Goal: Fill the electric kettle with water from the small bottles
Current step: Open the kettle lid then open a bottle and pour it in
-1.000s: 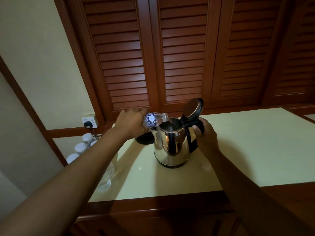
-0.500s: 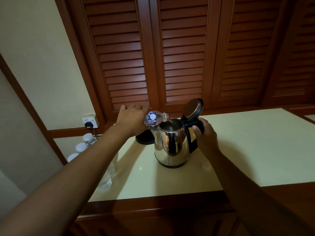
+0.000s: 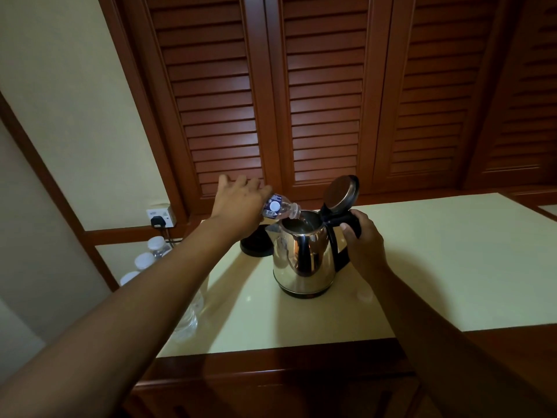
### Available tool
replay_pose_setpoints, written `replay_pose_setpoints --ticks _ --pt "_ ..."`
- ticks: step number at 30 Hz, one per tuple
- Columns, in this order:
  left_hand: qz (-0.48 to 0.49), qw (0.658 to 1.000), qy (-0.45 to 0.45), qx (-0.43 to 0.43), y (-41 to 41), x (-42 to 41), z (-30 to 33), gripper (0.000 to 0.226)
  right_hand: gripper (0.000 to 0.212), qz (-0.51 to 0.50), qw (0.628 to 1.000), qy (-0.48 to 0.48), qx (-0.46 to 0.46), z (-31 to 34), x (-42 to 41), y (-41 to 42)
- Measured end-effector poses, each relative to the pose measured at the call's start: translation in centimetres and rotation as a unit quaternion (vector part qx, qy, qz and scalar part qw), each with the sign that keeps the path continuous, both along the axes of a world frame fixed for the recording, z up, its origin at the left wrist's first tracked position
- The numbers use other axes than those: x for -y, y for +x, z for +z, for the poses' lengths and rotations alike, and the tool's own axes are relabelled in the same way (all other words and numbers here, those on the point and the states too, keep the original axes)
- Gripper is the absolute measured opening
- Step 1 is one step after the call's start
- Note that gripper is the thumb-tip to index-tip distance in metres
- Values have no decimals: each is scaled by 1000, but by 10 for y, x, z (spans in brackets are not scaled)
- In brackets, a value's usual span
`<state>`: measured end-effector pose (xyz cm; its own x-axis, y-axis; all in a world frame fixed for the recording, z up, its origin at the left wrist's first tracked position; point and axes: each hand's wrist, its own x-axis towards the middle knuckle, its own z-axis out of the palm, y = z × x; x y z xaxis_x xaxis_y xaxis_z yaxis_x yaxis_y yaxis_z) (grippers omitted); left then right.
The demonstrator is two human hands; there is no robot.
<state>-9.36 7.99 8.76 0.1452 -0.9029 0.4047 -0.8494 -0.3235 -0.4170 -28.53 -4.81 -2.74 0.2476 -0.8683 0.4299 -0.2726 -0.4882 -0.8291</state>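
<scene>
Two hands at the kettle (image 3: 303, 260), which stands on the tabletop (image 3: 437, 267), lid raised. Left hand (image 3: 238, 206) fingers grip a small bottle (image 3: 278, 210), tipped neck-down over the kettle's mouth. Right hand (image 3: 363, 239) fingers curl round the kettle's black handle

We see a dim, warm-lit room; soft light from above throws faint arm shadows across the pale surface (image 3: 452, 267). The wide lens bends the louvred doors (image 3: 325, 101) outward, and the edges darken.
</scene>
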Motion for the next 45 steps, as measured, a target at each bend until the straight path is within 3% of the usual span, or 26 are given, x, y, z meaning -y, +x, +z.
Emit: replay_pose_setpoints --ticks 16,32,40,45 --pt "-33 999 -14 10 -16 3 9 69 35 -4 1000 -7 -3 0 -1 0" --pt "-38 999 -34 -20 -13 4 1 67 32 -6 1000 -14 -18 6 -6 -1" --pt "26 963 -146 -225 -12 -11 -51 57 32 -5 1000 -20 -21 9 -9 -1" --pt "38 878 -172 -445 -19 -18 -84 58 29 14 999 -9 -37 7 -9 -1"
